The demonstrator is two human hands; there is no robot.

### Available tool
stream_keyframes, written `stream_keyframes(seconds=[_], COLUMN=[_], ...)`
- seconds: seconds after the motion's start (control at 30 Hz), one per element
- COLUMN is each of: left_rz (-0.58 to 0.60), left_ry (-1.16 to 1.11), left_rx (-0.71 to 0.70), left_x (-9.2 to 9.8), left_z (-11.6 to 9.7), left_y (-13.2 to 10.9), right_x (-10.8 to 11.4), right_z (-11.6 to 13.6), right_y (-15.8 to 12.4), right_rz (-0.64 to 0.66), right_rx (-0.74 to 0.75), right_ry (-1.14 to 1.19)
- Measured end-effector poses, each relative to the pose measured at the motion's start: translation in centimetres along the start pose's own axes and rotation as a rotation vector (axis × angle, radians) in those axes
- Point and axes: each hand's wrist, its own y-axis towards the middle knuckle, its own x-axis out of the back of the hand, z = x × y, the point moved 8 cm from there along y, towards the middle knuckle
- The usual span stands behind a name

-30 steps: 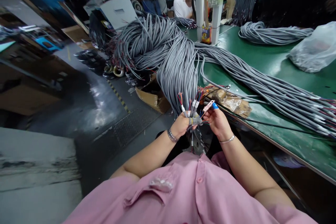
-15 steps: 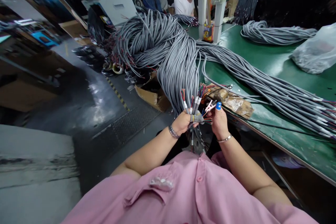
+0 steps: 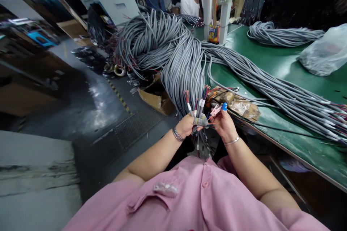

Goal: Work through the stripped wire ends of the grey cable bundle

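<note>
My left hand (image 3: 186,125) is closed around a grey cable in front of my chest. A grey cover sits on its thumb, and thin coloured wires (image 3: 211,124) fan out from under it toward my right hand. Several other grey cables with white-banded ends (image 3: 201,103) and bare coloured wires stand up just beyond that hand. My right hand (image 3: 225,125) pinches a small pale pink clip (image 3: 216,110), close to the wire ends. A blue cap (image 3: 224,107) covers one of its fingertips. Whether the clip touches the wires is hard to make out.
A large heap of grey cables (image 3: 151,39) hangs over the table edge, and a long bundle (image 3: 260,74) runs across the green table (image 3: 235,57). Brown wrapped cardboard (image 3: 244,106) lies near my right hand. An open carton (image 3: 154,99) stands below. A person (image 3: 189,1) sits behind.
My right hand has turned slightly, and the pale pink clip's arms, spread apart before, now appear closer together. My left hand keeps its hold on the cable.
</note>
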Motion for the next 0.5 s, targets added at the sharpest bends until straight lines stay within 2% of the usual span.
stream_keyframes(seconds=[0.13, 0.33, 0.5], left_rz=[0.01, -0.04, 0.0], left_ry=[0.034, 0.043, 0.094], left_rx=[0.019, 0.033, 0.021], left_x=[0.0, -0.2, -0.6], left_z=[0.2, 0.3, 0.3], left_y=[0.2, 1.0, 1.0], right_x=[0.1, 0.2, -0.1], right_z=[-0.1, -0.3, -0.1], right_y=[0.1, 0.7, 0.5], right_rz=[0.009, 0.022, 0.031], right_rx=[0.012, 0.042, 0.042], right_ry=[0.003, -0.014, -0.015])
